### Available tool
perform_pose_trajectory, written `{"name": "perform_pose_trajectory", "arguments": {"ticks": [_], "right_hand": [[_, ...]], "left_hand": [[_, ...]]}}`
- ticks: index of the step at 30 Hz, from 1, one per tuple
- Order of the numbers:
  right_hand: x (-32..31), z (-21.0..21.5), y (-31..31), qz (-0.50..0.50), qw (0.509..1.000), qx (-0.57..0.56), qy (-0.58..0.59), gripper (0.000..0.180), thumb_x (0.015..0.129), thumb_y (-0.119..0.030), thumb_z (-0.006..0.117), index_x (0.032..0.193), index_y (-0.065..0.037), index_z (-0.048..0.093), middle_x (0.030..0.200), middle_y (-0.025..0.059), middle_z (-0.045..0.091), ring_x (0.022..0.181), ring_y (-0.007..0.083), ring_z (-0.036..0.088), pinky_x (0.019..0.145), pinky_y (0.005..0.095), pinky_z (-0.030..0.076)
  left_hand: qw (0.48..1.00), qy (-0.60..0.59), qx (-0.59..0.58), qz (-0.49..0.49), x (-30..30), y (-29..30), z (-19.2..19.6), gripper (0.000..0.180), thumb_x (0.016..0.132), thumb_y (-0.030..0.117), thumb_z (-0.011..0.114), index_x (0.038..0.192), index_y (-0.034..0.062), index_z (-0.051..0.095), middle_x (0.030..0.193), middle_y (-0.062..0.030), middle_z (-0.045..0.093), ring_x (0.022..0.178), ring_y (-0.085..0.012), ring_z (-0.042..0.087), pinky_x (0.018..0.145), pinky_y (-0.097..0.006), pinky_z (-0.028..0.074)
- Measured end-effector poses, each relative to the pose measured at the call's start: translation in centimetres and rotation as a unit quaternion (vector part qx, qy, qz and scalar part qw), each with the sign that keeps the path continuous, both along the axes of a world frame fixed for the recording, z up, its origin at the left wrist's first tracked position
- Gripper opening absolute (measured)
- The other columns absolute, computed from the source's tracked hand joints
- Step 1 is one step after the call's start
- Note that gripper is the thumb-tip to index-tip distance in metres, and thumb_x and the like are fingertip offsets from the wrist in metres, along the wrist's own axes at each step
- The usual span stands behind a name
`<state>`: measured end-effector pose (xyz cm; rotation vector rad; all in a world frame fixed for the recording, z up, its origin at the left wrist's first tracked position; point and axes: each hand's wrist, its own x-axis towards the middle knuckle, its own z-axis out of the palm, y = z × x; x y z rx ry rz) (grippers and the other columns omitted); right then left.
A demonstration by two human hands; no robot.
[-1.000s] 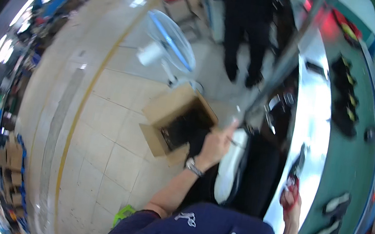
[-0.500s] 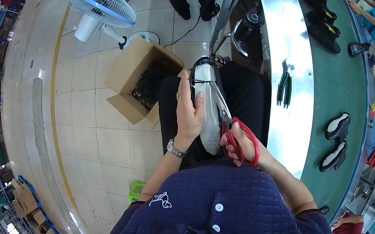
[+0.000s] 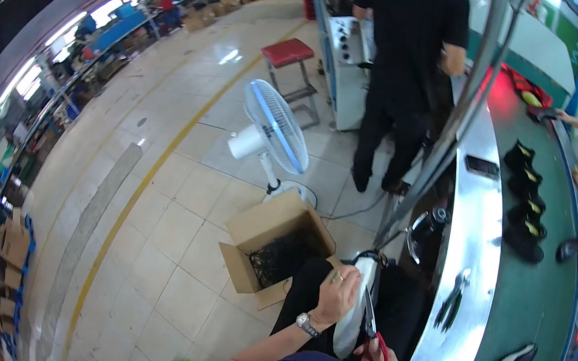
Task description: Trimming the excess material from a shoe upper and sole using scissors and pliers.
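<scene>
A shoe with a pale white sole (image 3: pixel 348 331) and a dark upper rests on my lap, sole facing up and toe end away from me. My left hand (image 3: pixel 338 292), with a watch at the wrist, is at the shoe's left edge, its fingers bent and drawn together over the sole. Whatever is between those fingertips is too small to make out. In my right hand (image 3: pixel 369 353) are red-handled scissors (image 3: pixel 383 348), their blades lying along the sole's right side and pointing away from me.
Beyond my left knee stands an open cardboard box (image 3: pixel 239 266) holding black scraps, with a fan (image 3: pixel 275 126) behind it. On my right, a metal ledge (image 3: pixel 474 216) carries pliers (image 3: pixel 450 302) and a phone (image 3: pixel 482 166). Several shoes lie on the green belt (image 3: pixel 539 307). Other people work nearby.
The view has tilted up and turned left, so everything sits lower and further right. My left hand has gone from flat along the shoe to bent fingers over the sole.
</scene>
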<state>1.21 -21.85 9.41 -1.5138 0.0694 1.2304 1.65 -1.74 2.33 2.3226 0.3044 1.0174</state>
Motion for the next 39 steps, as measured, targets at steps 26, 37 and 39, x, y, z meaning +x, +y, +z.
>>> {"name": "perform_pose_trajectory", "arguments": {"ticks": [26,37,39], "right_hand": [[16.2,-15.1,-11.9,-0.133,0.685,-0.339,-0.630,0.051,0.083,-0.018,0.068,0.125,0.005,0.052,0.126,0.0269,0.051,0.119,0.0408,0.047,0.103,0.0442,0.036],[21.3,-19.3,-9.5,-0.060,0.685,-0.420,-0.592,0.055,0.085,-0.016,0.063,0.138,-0.016,0.048,0.112,0.0194,0.053,0.102,0.0359,0.051,0.085,0.0451,0.043],[22.4,-17.7,-11.8,-0.198,0.876,-0.191,-0.395,0.036,0.087,-0.015,0.060,0.123,-0.010,0.054,0.095,0.0119,0.057,0.082,0.0244,0.057,0.072,0.0355,0.047]], "left_hand": [[0.911,0.189,0.178,-0.322,5.4,-2.4,-0.7,0.050,0.095,0.036,0.050,0.127,-0.0021,0.052,0.133,-0.0182,0.051,0.130,-0.0350,0.041,0.112,-0.044,0.027],[0.926,0.195,0.036,-0.320,16.3,1.1,-1.3,0.030,0.093,0.028,0.053,0.099,0.0000,0.061,0.088,-0.0197,0.065,0.083,-0.0354,0.064,0.075,-0.045,0.050],[0.946,0.184,0.116,-0.240,16.8,0.9,-2.3,0.028,0.094,0.027,0.051,0.087,-0.0008,0.054,0.081,-0.0199,0.064,0.076,-0.0367,0.064,0.068,-0.046,0.051]]}}
